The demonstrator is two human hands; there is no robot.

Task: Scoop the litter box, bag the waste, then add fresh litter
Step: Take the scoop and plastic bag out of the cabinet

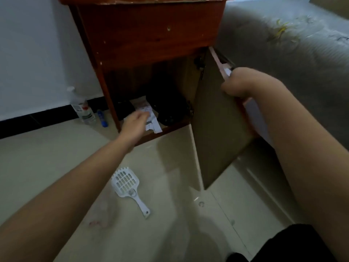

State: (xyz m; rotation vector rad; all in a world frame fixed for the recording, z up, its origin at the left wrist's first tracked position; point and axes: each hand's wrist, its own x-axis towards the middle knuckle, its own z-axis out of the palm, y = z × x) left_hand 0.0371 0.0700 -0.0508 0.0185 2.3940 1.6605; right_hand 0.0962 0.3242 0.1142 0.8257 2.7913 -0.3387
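Room: pale glossy tiled floor (66,167), white wall with black skirting.

1. Red-brown wooden cabinet (151,35), its tan board door (217,120) swung open.
2. My right hand (239,84): fingers curled over the door's top edge, gripping it.
3. My left hand (135,122): fingers stretched out, holding nothing, reaching over a white crumpled paper packet (153,123) on the cabinet's bottom shelf. Blur hides whether it touches.
4. White slotted plastic litter scoop (126,183): flat on the floor, well apart from both hands.
5. Litter box, bag, fresh litter: none in view.

Risks, as I judge them: dragging the packet out could spill the loose papers, and the dark bundle (168,103) beside it could snag. Leaning on the door may strain its hinge.
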